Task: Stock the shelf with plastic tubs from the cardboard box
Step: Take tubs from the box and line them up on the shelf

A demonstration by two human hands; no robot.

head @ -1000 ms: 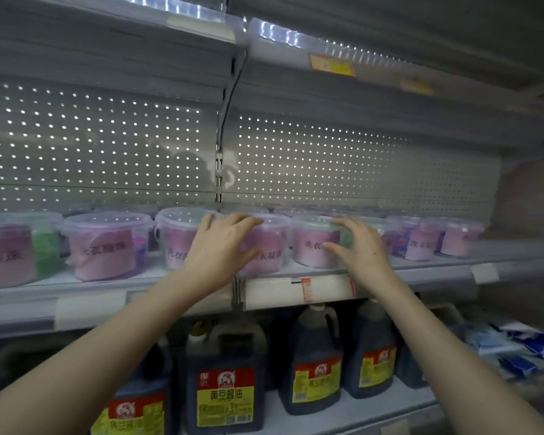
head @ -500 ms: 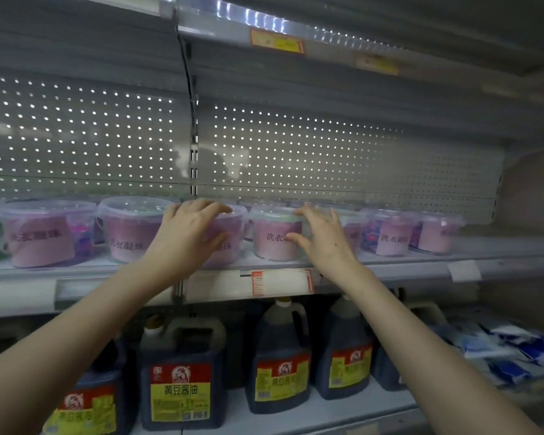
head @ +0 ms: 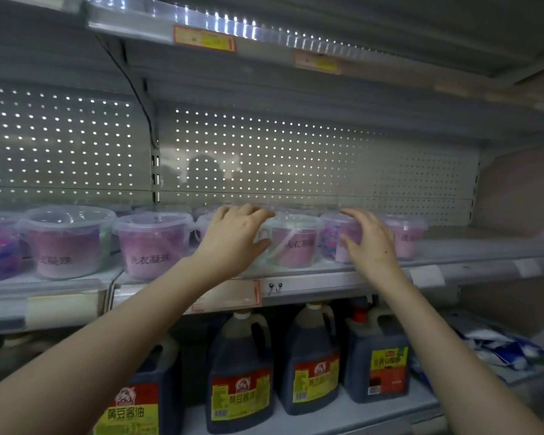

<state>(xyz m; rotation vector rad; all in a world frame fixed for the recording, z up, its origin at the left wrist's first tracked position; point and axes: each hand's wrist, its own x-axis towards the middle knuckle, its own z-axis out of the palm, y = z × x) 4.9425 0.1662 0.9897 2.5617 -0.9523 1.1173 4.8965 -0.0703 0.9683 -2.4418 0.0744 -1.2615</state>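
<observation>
A row of clear plastic tubs with pink contents stands on the middle shelf [head: 343, 287]. My left hand [head: 233, 243] is cupped over one tub that it mostly hides. Its fingers curl over the lid and its thumb lies against the neighbouring plastic tub [head: 292, 243]. My right hand [head: 369, 243] touches a tub with mixed pink and blue contents [head: 332, 240], fingers spread over its lid and thumb on its front wall. Further tubs stand at the left [head: 151, 246] and far right [head: 405, 237]. The cardboard box is out of view.
Dark soy sauce jugs [head: 241, 372] with red and yellow labels fill the shelf below. White and blue packets [head: 503, 350] lie at the lower right. A lit upper shelf [head: 233, 29] with price tags hangs overhead. The middle shelf is bare right of the last tub [head: 484, 246].
The view has swung right and tilted up. Both hands have shifted a little rightward along the row of tubs and stay on them.
</observation>
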